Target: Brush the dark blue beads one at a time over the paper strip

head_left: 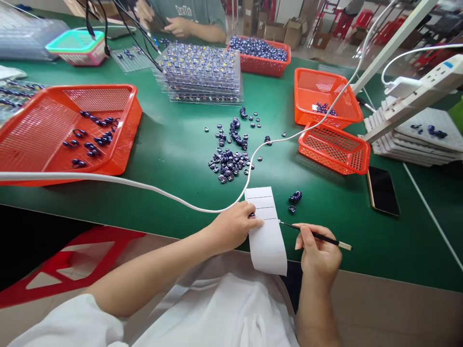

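My left hand (233, 226) rests on the left edge of a white paper strip (266, 231) that hangs over the near table edge; its fingers pinch a small dark blue piece. My right hand (318, 253) is closed on a thin dark tool (318, 236), whose tip touches the strip's right edge. Two small dark blue pieces (294, 198) lie just beyond the strip. A loose heap of the same dark blue pieces (231, 154) lies farther out on the green table (173, 154).
A white cable (144, 185) crosses the table in front of me. Orange baskets sit at left (68, 130) and right (333, 147), a phone (382, 190) at right, stacked clear trays (202, 72) behind the heap. Another person (188, 19) works across the table.
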### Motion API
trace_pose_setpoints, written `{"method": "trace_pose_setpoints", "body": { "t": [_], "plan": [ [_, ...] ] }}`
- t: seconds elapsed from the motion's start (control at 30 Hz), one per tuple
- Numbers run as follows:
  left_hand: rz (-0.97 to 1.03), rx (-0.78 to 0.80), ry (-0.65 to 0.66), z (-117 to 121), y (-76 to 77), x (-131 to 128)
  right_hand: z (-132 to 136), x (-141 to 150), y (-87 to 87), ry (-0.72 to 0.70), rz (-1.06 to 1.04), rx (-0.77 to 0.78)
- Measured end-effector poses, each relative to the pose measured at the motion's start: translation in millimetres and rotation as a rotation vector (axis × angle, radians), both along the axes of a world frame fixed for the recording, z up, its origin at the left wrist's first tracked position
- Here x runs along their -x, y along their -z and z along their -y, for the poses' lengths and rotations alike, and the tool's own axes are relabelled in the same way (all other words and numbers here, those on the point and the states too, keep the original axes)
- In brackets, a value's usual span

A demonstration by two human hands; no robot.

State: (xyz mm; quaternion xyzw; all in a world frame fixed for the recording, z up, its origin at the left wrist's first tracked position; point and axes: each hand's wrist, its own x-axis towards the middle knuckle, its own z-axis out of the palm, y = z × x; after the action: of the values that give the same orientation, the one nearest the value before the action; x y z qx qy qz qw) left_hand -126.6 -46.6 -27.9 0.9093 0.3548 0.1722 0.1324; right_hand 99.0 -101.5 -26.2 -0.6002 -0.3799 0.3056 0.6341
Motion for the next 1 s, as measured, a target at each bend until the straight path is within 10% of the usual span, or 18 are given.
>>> {"method": "trace_pose_setpoints", "body": {
  "t": [0.7, 1.0],
  "plan": [
    [0.486, 0.678, -0.048, -35.4, -2.6, -49.1, -10.6, -4.2, 6.6, 0.098, -0.169, -0.070],
    [0.479, 0.567, -0.154, -32.7, 5.1, -52.3, -4.1, 5.8, 4.0, 0.156, 0.002, -0.022]
  ]
}}
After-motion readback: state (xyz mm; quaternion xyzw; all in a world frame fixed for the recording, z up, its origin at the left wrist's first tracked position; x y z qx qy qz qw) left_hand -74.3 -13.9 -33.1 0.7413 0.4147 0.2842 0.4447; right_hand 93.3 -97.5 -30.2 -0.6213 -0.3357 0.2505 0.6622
